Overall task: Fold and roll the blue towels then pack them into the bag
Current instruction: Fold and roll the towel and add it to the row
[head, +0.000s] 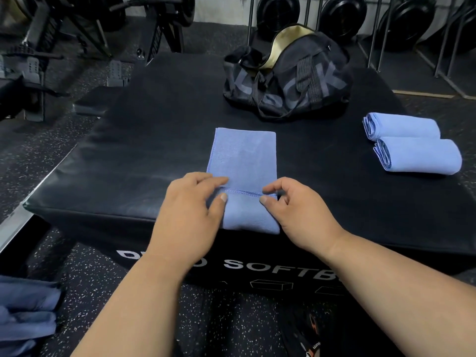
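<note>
A blue towel [244,161] lies folded into a long strip on the black soft box [128,155], its near end turned over onto itself. My left hand [190,210] pinches the turned-over hem at its left side, thumb below and fingers above. My right hand [291,210] pinches the same hem at its right side. Two rolled blue towels [409,143] lie side by side at the box's right edge. The black duffel bag [288,78] sits unzipped at the back of the box, its pale lining showing.
More blue cloth [23,315] is piled on the speckled floor at the lower left. Weight plates on a rack [342,14] stand behind the bag. Gym machine frames [43,47] fill the upper left.
</note>
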A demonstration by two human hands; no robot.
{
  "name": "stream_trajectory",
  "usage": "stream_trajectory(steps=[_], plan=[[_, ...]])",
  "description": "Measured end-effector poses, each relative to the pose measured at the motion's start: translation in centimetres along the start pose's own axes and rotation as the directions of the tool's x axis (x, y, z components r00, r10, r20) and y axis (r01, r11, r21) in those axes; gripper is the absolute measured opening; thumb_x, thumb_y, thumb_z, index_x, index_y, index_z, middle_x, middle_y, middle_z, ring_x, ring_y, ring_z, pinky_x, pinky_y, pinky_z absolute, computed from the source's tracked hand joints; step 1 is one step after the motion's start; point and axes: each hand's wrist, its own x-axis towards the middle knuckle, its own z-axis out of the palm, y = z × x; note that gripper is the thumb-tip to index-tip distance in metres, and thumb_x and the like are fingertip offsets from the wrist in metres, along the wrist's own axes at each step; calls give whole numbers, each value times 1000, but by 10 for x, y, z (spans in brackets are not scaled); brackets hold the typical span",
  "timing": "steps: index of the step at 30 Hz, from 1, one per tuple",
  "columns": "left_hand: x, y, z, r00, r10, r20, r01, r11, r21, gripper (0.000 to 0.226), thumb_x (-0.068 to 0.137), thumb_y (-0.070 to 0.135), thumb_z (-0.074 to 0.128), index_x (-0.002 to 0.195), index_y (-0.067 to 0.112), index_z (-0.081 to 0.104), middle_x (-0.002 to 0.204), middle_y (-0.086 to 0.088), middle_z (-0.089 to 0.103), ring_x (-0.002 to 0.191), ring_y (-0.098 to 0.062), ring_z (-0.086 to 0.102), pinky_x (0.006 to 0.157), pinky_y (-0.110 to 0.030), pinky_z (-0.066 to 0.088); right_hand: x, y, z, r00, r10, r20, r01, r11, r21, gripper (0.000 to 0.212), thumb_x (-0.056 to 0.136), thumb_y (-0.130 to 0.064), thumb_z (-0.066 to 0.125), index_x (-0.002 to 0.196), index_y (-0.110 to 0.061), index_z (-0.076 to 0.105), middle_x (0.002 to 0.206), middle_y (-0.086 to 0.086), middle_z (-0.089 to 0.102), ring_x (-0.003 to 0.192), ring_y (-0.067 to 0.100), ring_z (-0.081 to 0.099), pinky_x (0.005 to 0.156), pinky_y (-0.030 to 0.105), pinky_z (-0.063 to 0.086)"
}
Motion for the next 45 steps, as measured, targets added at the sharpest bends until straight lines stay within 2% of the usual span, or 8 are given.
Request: stream_trajectory(steps=[7, 13, 17, 22, 28, 34, 38, 45], plan=[[6, -16, 3, 993, -113, -35, 112, 993, -24, 30, 99, 26, 67, 122, 41, 76, 135, 21, 58, 132, -12, 50, 111, -32, 44, 2, 4, 3, 999, -37, -8, 36, 996, -84, 13, 99, -47, 65, 105, -36, 67, 61, -30, 57, 64, 3, 56, 68, 23, 43], [-4, -8, -9, 981, 180, 67, -179, 984, -12, 32, 95, 24, 74, 122, 41, 77, 136, 28, 62, 134, 2, 45, 113, -10, 28, 1, 4, 2, 999, -44, -13, 43, 995, -94, 12, 98, -46, 67, 106, -37, 67, 62, -30, 57, 65, 4, 56, 67, 23, 44], [-12, -28, -15, 964, 108, 242, -90, 993, -82, 51, 83, 49, 82, 131, 51, 68, 148, 38, 46, 143, 13, 33, 118, -17, 26, -2, 2, 3, 998, -51, -36, 48, 996, -75, 18, 97, -44, 68, 115, -41, 69, 62, -18, 59, 69, 7, 62, 74, 26, 53], [-12, -40, -23, 961, 84, 265, -83, 996, -16, 74, 80, 24, 89, 137, 59, 57, 150, 44, 32, 143, 8, 31, 121, -21, 23, -7, -1, 3, 997, -58, -41, 54, 994, -90, 17, 100, -41, 66, 117, -42, 70, 64, -13, 59, 68, 6, 60, 69, 22, 50], [-12, -41, -21, 962, 114, 247, -120, 993, 11, 59, 90, 36, 79, 142, 54, 57, 156, 27, 42, 142, -4, 36, 122, -31, 31, -12, -6, 3, 993, -84, -81, 74, 990, -123, 17, 101, -37, 65, 117, -41, 70, 69, -7, 60, 71, 7, 59, 67, 20, 47], [-13, -33, -26, 962, 129, 242, -120, 991, -51, 39, 98, 42, 65, 134, 57, 61, 154, 30, 42, 142, -7, 41, 117, -31, 36, -30, 1, 3, 950, -289, -117, 270, 950, -154, 31, 95, -42, 68, 126, -42, 71, 128, -23, 48, 117, 5, 55, 102, 16, 40], [-12, -29, -30, 934, 204, 294, -170, 976, -138, 30, 101, 33, 64, 122, 53, 69, 154, 21, 43, 138, -18, 48, 109, -41, 47, -34, 5, -7, 903, -413, 120, 429, 843, -324, 70, 84, -64, 70, 148, -40, 56, 156, -17, 45, 146, 7, 38, 122, 30, 27], [-26, -16, -40, 955, 139, 264, -87, 976, -200, 18, 100, 34, 65, 109, 47, 73, 121, 27, 65, 126, -1, 53, 104, -30, 46, -37, -1, -13, 942, -321, 95, 327, 943, -67, 35, 96, -17, 74, 123, -39, 71, 119, -27, 70, 119, 1, 62, 99, 14, 44]])
